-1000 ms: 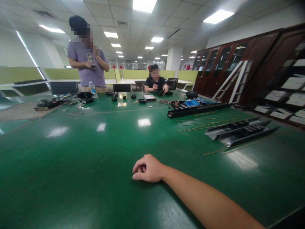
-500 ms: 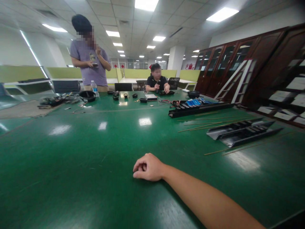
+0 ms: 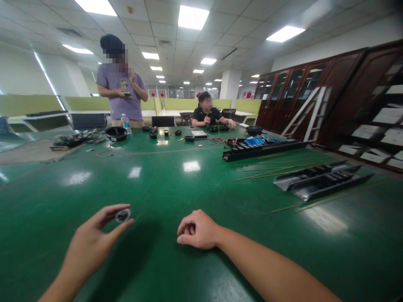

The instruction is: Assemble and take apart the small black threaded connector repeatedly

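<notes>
The left hand [image 3: 90,243] pinches a small round piece [image 3: 123,215], pale at the rim and dark at the centre, between the thumb below and a finger above, and holds it over the green table [image 3: 151,180]. The hold looks narrow and rides on the curved edge, so a slight twist or uneven squeeze could make the piece roll or pop free; on that glossy, smooth top it might then slide or roll away. To its right, well apart from the piece, the right hand [image 3: 200,230] rests on the table, its fingers curled inward and the thumb near them; whether anything sits inside that curl I cannot tell. The right forearm [image 3: 261,260] lies across the near side, and a careless sweep of it could knock a dropped piece farther off. Beyond, to the right, lie thin rods [image 3: 277,169] and black channels [image 3: 327,182], with the rod ends sticking out, where a sleeve or wrist reaching that way could catch. At the far side, small black trays [image 3: 189,139] stand near a seated person [image 3: 206,115].
</notes>
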{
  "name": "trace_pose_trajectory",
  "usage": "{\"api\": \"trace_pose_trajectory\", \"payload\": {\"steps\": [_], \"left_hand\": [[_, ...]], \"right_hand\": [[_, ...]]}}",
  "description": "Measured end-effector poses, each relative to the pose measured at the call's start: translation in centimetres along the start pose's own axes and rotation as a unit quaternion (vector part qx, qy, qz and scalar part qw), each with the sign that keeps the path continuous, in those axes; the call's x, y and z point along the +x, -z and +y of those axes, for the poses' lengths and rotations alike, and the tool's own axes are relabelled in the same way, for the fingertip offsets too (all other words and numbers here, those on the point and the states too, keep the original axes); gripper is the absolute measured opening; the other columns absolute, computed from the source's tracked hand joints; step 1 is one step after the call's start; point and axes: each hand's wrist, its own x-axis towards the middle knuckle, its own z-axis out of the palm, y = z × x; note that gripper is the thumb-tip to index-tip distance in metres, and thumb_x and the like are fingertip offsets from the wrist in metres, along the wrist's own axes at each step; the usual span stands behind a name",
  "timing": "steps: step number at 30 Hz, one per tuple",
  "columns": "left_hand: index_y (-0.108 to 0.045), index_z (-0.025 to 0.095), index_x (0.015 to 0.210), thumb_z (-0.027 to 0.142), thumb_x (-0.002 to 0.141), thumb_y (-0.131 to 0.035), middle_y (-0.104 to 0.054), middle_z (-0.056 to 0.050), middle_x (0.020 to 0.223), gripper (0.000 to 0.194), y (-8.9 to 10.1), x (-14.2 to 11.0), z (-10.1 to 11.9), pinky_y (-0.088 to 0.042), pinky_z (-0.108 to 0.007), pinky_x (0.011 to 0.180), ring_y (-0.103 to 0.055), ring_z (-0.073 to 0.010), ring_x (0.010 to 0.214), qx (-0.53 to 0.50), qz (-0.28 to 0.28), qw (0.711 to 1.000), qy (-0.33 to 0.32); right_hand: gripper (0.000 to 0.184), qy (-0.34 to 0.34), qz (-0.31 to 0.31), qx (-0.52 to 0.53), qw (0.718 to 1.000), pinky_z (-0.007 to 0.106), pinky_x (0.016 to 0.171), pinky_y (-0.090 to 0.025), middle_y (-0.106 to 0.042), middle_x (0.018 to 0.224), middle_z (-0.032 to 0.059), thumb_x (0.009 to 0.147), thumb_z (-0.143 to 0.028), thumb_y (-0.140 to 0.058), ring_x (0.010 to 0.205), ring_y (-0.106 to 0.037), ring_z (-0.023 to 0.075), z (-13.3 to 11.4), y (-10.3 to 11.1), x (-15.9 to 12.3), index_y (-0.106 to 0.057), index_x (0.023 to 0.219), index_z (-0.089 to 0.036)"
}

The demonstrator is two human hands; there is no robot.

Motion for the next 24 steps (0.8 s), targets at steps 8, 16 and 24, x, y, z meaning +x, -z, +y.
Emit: {"api": "trace_pose_trajectory", "payload": {"steps": [8,16,24], "left_hand": [[-0.065,0.024,0.106,0.026,0.083,-0.063,-0.069,-0.005,0.113,0.023,-10.2,0.0,3.3,-0.049,-0.040,0.100,-0.064,-0.0220,0.108,-0.141,-0.137,0.977,-0.085],[-0.057,0.023,0.102,0.028,0.085,-0.063,-0.064,-0.007,0.128,0.019,-10.2,-0.5,2.7,-0.047,-0.040,0.105,-0.060,-0.0213,0.119,-0.267,-0.209,0.941,-0.001],[-0.062,0.024,0.104,0.027,0.084,-0.063,-0.066,-0.006,0.123,0.020,-10.3,-0.5,2.8,-0.048,-0.039,0.104,-0.062,-0.0213,0.116,-0.238,-0.204,0.949,-0.023]], "right_hand": [[0.023,0.000,0.018,-0.014,1.000,0.019,0.051,-0.041,-0.061,0.058,-0.0019,0.076,-0.036,-0.073,0.049,-0.053,0.0091,0.4,-0.4,0.3,-0.074,0.085,-0.015],[0.018,-0.002,0.010,-0.042,0.999,0.021,0.058,-0.044,-0.064,0.058,-0.0033,0.076,-0.035,-0.073,0.049,-0.056,0.0094,0.1,-0.2,0.3,-0.073,0.083,-0.018],[0.018,0.006,0.009,-0.068,0.998,0.023,0.064,-0.044,-0.064,0.059,-0.0043,0.076,-0.036,-0.073,0.051,-0.057,0.0100,-0.2,-0.1,0.3,-0.073,0.083,-0.019]]}}
